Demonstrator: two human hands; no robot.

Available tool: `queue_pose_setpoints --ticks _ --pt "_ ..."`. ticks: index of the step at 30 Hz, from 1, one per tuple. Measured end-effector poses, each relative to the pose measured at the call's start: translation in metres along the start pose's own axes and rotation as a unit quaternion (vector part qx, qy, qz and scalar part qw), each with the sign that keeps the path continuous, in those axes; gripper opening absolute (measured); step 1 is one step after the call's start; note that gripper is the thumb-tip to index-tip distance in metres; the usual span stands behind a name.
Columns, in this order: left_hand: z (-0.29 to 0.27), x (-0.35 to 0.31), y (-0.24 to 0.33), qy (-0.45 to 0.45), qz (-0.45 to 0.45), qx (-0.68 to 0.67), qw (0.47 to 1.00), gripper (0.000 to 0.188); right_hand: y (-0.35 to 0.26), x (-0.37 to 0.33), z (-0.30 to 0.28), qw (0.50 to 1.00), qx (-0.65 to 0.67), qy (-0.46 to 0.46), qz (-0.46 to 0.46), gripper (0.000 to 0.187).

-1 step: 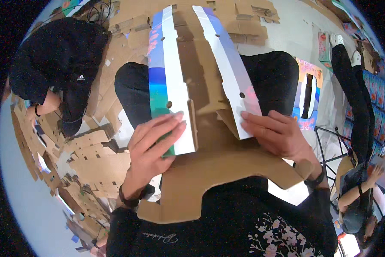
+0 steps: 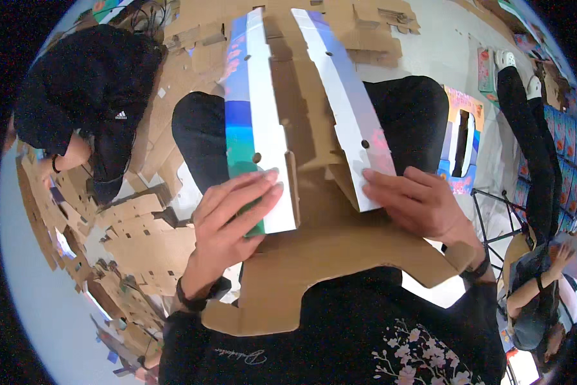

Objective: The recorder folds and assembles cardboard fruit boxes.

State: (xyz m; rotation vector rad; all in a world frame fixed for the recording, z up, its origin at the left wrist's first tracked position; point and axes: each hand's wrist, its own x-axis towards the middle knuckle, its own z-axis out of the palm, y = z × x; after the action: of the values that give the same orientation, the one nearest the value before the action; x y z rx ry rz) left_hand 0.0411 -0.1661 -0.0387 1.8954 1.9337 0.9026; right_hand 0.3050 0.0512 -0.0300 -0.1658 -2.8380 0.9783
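A partly folded cardboard box (image 2: 340,237) lies across my lap, with bare brown cardboard on its inside. Its two long side walls stand up and lean inward, printed blue, green and pink outside, with white folded strips along the top that have round holes. My left hand (image 2: 232,215) grips the near end of the left wall, fingers on the white strip. My right hand (image 2: 420,202) grips the near end of the right wall, beside a small brown flap. Both thumbs are mostly hidden. A wide brown end flap with a curved cut-out reaches toward my shirt.
Flat cardboard sheets (image 2: 134,250) cover the floor at left, where a person in black (image 2: 89,83) bends over. At right are a printed box piece (image 2: 460,141), a black metal frame (image 2: 497,224), stacked printed boxes (image 2: 568,141) and another seated person (image 2: 532,289).
The box has shifted very slightly to the right, and my hands have moved with it. Their grip looks the same.
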Motion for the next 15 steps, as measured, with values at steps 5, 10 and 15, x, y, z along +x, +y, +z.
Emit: queue_pose_setpoints --ticks 5,10,15 --pt "-0.007 0.006 0.003 -0.204 -0.024 -0.001 0.979 0.070 -0.005 0.000 -0.009 0.985 -0.015 -0.169 -0.025 0.057" --pt "-0.012 0.011 -0.008 -0.248 -0.003 -0.071 0.966 0.066 -0.004 -0.002 -0.015 0.974 0.079 -0.207 0.042 0.063" --pt "-0.034 0.014 -0.021 -0.359 -0.041 -0.191 0.912 0.075 -0.008 -0.008 -0.033 0.924 0.214 -0.288 0.129 0.078"
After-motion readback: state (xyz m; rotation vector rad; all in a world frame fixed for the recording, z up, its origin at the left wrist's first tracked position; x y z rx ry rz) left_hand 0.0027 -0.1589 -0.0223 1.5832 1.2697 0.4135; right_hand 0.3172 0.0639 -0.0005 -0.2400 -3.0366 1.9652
